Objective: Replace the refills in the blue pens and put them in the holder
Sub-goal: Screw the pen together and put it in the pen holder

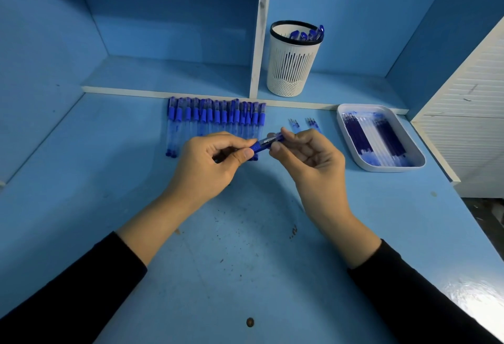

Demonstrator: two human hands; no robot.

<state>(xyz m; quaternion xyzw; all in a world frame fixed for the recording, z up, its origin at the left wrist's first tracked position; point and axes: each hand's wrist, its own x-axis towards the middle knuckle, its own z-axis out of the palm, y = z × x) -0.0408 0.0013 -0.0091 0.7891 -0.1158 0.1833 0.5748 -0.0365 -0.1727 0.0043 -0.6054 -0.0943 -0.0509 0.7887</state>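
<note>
Blue desk (pixel 245 275): painted top, scuffed, with dark specks at the centre, a brown spot at 6 o'clock and pale glare at 4 o'clock.
Shelving (pixel 256 43): blue back wall, white boards and a white upright at 12 o'clock.
Slatted panel (pixel 469 92): white, at 3 o'clock, past the desk's edge.
Left hand (pixel 207 163): fingers and thumb curled round the pen's blue grip end.
Right hand (pixel 311 158): thumb and forefinger pinch the pen's other end.
Pen (pixel 268 143): at the centre, held between both hands above the desk, tilted up toward 2 o'clock.
Row of pens (pixel 215 120): side by side at 11 o'clock, below the shelf edge.
Holder (pixel 294 62): white slotted cup, black rim, on the shelf at 1 o'clock, blue pens inside.
Tray (pixel 420 162): white, at 2 o'clock.
Refills (pixel 376 136): lying lengthwise in the tray.
Loose refills (pixel 294 123): between row and tray, partly hidden.
</note>
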